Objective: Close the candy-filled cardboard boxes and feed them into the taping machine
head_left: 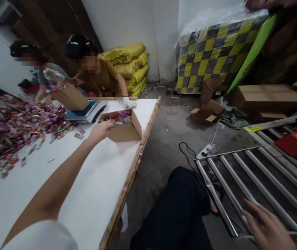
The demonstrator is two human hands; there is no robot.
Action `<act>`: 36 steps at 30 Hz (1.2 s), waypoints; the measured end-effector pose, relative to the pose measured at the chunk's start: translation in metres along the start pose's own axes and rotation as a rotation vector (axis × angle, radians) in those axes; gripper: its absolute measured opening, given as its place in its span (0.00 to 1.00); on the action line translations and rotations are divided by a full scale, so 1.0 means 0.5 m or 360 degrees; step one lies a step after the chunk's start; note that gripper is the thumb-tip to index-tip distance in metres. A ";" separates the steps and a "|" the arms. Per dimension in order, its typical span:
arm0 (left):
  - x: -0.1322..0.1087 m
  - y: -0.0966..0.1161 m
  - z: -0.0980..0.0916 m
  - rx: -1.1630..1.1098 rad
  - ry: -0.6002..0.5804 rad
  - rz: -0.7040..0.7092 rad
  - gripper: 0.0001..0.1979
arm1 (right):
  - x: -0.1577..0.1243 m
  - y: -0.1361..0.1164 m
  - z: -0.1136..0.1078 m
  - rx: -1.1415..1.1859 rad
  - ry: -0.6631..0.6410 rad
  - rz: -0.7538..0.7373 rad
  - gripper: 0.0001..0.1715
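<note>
My left arm reaches across the white table (93,180), and my left hand (102,130) grips the near-left rim of an open cardboard box (126,133). Small pink and purple packets (122,117) fill part of that box, which sits close to the table's wooden edge. Low on the right, my right hand (269,224) is over the metal rollers (242,178) of a conveyor, fingers stretched out and holding nothing. Whether it touches the rollers is hard to tell.
A large heap of packets (15,132) spreads over the table's left side. Two people are across the table; one's gloved hand (129,102) rests by the far edge. Another box (71,98) stands on a blue binder (82,111). A power strip (207,151) lies near the conveyor.
</note>
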State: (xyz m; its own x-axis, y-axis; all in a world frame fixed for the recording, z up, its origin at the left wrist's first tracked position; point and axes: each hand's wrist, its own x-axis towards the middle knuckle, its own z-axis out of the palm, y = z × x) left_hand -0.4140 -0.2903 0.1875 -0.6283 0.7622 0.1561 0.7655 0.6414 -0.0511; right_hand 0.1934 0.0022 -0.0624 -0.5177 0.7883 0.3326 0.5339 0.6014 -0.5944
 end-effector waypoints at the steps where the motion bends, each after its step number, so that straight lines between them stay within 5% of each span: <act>1: -0.066 -0.017 -0.011 -0.0019 0.0036 -0.0008 0.17 | 0.005 -0.018 0.012 0.0074 -0.0059 -0.0058 0.22; 6: -0.387 -0.036 -0.075 -0.0009 0.0007 -0.0144 0.21 | 0.028 -0.165 0.083 0.0398 -0.0208 -0.0217 0.22; 10: -0.563 0.017 -0.119 0.0031 -0.0115 -0.0237 0.23 | 0.032 -0.372 0.119 0.0706 -0.0386 -0.0396 0.20; 13: -0.627 0.053 -0.129 0.0020 -0.0118 -0.0276 0.23 | 0.023 -0.577 0.130 0.0945 -0.0625 -0.0694 0.22; 16: -0.657 0.075 -0.119 -0.0082 -0.0104 -0.0321 0.23 | 0.006 -0.775 0.147 0.1073 -0.0759 -0.1108 0.37; 18: -0.671 0.083 -0.110 -0.0205 -0.0095 -0.0330 0.21 | -0.007 -0.872 0.168 0.1056 -0.0797 -0.1332 0.41; 20: -0.687 0.079 -0.104 -0.0357 0.0036 -0.0330 0.19 | -0.018 -0.929 0.196 0.0969 -0.0835 -0.1462 0.31; 23: -0.713 0.039 -0.097 -0.0519 0.0741 -0.0594 0.16 | -0.027 -0.947 0.230 0.0872 -0.0836 -0.1518 0.11; 25: -0.724 -0.004 -0.082 -0.0727 0.1303 -0.1071 0.17 | -0.025 -0.930 0.240 0.0905 -0.0796 -0.1546 0.08; 26: -0.726 -0.026 -0.069 -0.0925 0.1413 -0.1375 0.18 | -0.022 -0.918 0.241 0.0939 -0.0768 -0.1556 0.08; 27: -0.727 -0.045 -0.053 -0.1169 0.1374 -0.1676 0.18 | -0.018 -0.905 0.241 0.0976 -0.0740 -0.1559 0.07; 29: -0.720 -0.065 -0.011 -0.1633 0.0934 -0.2110 0.19 | -0.008 -0.879 0.238 0.1048 -0.0696 -0.1541 0.05; 32: -0.694 -0.054 0.052 -0.2278 0.0342 -0.2125 0.20 | 0.004 -0.848 0.235 0.1138 -0.0686 -0.1494 0.03; 36: -0.648 -0.018 0.097 -0.2762 0.0521 -0.2100 0.18 | 0.007 -0.832 0.237 0.1240 -0.0713 -0.1499 0.03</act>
State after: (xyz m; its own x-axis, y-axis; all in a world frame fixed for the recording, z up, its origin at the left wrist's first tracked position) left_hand -0.2242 -0.5387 0.0896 -0.8473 -0.0729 -0.5261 -0.5045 -0.1993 0.8401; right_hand -0.1097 -0.2608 0.0993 -0.7361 -0.0953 0.6702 -0.6024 0.5436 -0.5844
